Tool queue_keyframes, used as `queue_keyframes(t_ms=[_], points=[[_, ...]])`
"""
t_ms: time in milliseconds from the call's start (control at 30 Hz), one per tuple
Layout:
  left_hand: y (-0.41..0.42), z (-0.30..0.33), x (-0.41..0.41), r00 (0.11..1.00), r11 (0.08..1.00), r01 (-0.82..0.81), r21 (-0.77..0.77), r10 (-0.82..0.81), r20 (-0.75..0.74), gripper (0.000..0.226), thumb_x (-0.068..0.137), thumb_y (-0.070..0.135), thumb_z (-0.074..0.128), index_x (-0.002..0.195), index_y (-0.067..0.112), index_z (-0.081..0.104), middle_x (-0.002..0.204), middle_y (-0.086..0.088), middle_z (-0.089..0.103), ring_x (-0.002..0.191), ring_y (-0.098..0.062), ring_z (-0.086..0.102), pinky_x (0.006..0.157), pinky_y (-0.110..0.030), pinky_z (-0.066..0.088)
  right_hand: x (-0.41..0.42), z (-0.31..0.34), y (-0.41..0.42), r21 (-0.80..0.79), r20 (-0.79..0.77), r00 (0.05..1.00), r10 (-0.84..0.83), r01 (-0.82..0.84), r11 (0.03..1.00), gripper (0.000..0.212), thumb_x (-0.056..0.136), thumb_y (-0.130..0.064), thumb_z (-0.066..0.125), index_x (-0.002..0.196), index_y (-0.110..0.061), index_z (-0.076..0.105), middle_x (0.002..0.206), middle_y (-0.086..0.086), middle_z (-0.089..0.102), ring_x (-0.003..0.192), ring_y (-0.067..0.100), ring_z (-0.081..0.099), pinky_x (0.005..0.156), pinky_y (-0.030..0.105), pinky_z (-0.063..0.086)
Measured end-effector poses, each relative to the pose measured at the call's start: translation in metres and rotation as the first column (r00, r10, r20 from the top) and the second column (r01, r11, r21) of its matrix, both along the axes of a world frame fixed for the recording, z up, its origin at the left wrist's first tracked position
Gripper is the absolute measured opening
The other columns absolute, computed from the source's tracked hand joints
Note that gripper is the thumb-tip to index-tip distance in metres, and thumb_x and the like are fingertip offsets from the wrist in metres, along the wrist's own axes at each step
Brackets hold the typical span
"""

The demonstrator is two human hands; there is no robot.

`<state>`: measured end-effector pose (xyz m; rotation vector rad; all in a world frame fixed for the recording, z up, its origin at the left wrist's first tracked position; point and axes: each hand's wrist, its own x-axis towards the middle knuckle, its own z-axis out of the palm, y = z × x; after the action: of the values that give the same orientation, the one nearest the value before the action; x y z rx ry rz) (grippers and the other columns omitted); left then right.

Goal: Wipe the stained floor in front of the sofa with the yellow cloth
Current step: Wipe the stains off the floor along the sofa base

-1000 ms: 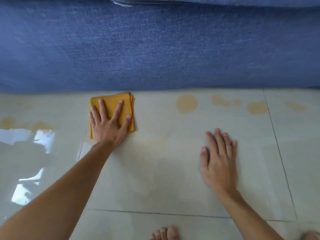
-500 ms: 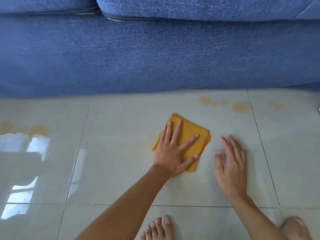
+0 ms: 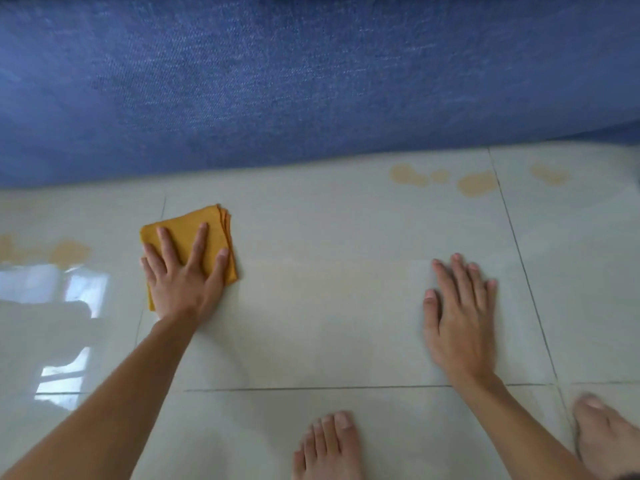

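Two bare hands lie flat on the glossy pale tiled floor (image 3: 329, 306), fingers spread, gripping nothing. The left hand (image 3: 183, 282) presses palm-down on the folded square yellow cloth (image 3: 188, 226), which sticks out beyond the fingertips and to the thumb side, lying near the foot of the blue fabric sofa (image 3: 311, 81). The right hand (image 3: 460, 320) rests well apart from the cloth, on bare tile. Tan stains (image 3: 474, 183) sit beyond it by the sofa's edge; more stains (image 3: 69, 251) lie left of the cloth.
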<state>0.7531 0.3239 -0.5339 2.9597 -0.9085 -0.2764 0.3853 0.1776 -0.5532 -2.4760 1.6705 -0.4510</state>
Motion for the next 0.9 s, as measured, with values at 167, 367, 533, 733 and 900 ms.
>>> queue_keyframes(t_ms=[167,367,533,733,900], points=[[-0.094,0.000,-0.026,0.995,0.995,0.093,-0.019,-0.094,-0.040,0.070,0.085,0.077,0.018,0.150,0.052,0.009,0.164,-0.014,-0.008,0.149,-0.044,-0.008,0.121,-0.054,-0.005,-0.001,0.001,0.001,0.003,0.014,1.000,0.006,-0.006,1.000,0.052,0.096,-0.029,0.039,0.143,-0.012,0.052,0.156,0.015,0.043,0.147,0.036,0.036,0.123,0.058,0.017],[-0.162,0.007,-0.178,0.852,0.857,0.507,-0.089,-0.514,-0.098,0.069,0.087,0.073,0.022,0.151,0.049,0.013,0.164,-0.017,-0.004,0.148,-0.048,-0.006,0.120,-0.057,0.000,-0.013,0.020,-0.009,0.075,0.273,0.961,0.037,-0.059,0.995,0.047,0.097,-0.022,0.040,0.139,-0.008,0.054,0.151,0.013,0.050,0.143,0.025,0.041,0.118,0.052,0.033],[-0.097,0.006,-0.240,0.640,0.643,0.756,-0.123,-0.766,-0.066,0.067,0.088,0.074,0.030,0.149,0.052,0.016,0.165,-0.013,-0.004,0.149,-0.043,-0.008,0.120,-0.056,0.008,-0.051,0.022,-0.019,-0.024,0.169,0.986,0.006,-0.002,1.000,0.048,0.097,-0.024,0.039,0.139,-0.006,0.055,0.148,0.016,0.052,0.139,0.034,0.047,0.114,0.056,0.036],[-0.007,-0.001,-0.151,0.780,0.779,0.625,-0.042,-0.626,-0.005,0.066,0.086,0.077,0.028,0.147,0.054,0.021,0.165,-0.010,0.001,0.151,-0.038,0.000,0.120,-0.052,0.016,-0.085,0.004,-0.038,-0.057,0.003,0.998,-0.065,0.065,0.996,0.050,0.096,-0.028,0.039,0.137,-0.008,0.057,0.148,0.017,0.052,0.135,0.040,0.048,0.113,0.060,0.034],[-0.019,0.005,-0.073,0.966,0.965,0.258,0.044,-0.258,-0.011,0.073,0.081,0.078,0.017,0.149,0.054,0.012,0.165,-0.010,0.000,0.151,-0.036,0.001,0.123,-0.050,0.007,-0.082,-0.001,-0.035,-0.062,-0.019,0.994,-0.106,0.105,0.993,0.049,0.096,-0.026,0.040,0.139,-0.011,0.056,0.152,0.015,0.049,0.139,0.038,0.044,0.119,0.057,0.026]])
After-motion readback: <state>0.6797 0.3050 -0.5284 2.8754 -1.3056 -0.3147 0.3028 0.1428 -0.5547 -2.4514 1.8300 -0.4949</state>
